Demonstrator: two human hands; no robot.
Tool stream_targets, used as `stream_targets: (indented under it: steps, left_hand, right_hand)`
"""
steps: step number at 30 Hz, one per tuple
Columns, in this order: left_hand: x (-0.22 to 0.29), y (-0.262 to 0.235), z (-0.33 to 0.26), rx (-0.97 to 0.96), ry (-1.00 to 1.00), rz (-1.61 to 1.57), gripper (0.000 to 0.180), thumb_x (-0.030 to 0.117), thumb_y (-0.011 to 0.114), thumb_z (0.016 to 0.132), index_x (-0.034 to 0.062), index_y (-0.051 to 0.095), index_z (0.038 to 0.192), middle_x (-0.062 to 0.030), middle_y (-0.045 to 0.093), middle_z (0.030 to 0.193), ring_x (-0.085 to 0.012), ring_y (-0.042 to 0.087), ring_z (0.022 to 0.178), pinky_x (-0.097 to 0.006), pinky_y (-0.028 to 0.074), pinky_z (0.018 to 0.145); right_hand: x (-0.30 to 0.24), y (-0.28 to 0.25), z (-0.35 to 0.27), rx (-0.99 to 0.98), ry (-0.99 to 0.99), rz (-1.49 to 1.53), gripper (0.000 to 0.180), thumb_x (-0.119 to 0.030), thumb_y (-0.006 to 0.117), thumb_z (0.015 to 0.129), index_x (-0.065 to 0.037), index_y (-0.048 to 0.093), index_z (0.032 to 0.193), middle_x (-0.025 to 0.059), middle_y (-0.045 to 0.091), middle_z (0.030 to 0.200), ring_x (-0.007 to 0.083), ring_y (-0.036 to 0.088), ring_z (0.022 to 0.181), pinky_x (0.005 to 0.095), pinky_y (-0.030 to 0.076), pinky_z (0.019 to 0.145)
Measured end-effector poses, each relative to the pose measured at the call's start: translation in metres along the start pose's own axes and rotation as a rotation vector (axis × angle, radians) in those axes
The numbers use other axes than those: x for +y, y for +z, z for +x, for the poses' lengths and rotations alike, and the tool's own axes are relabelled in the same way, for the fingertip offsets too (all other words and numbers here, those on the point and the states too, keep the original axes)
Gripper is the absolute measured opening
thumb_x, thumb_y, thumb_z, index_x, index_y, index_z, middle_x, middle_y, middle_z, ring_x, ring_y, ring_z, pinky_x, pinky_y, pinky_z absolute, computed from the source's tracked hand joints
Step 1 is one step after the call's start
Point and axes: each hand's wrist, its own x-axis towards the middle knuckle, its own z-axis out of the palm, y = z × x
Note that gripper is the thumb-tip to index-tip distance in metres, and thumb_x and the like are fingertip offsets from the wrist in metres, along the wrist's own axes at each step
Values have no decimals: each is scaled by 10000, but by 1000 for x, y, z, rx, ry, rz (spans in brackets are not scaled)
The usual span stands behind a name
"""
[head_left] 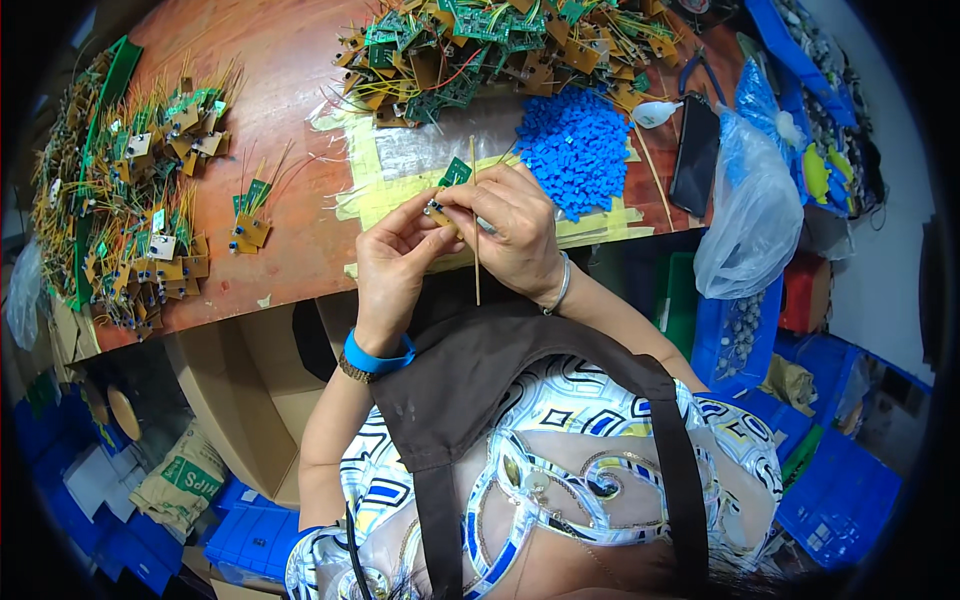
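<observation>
Near the table's front edge my two hands meet over a small circuit board. A green part of this circuit board (456, 172) sticks up beyond my fingers, and a brown part with small dark components shows between the fingertips. My left hand (402, 262) pinches the board from the left. My right hand (512, 222) has its fingers closed at the same board, and a thin wooden stick (477, 270) points down from between them. What the right fingertips press on is partly hidden. Right beside this hand lies a heap of small blue plastic pieces (572, 150).
A large pile of wired circuit boards (490, 50) lies at the back; more wired boards (160, 240) spread on the left. A phone (694, 155), another stick (652, 170), pliers (700, 75) and a plastic bag (748, 210) are on the right. A cardboard box (240, 390) stands below the table.
</observation>
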Motion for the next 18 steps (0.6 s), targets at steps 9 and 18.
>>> stream_targets:
  steps: [9,18]
  left_hand:
    - [2,-1,-1,-9,6,52,356,9,617,912,-71,574,1256,-92,682,942,-137,668,814,-263,565,777]
    - [1,-18,-3,138,57,-50,266,93,596,962,-65,640,1171,-112,676,923,-144,662,732,-276,597,683]
  right_hand:
    - [0,2,-2,18,15,21,201,-9,770,691,-64,692,868,53,665,751,232,636,730,340,463,663]
    - [-6,1,3,-5,-46,122,268,-3,783,686,-58,696,934,68,670,763,245,649,760,337,492,678]
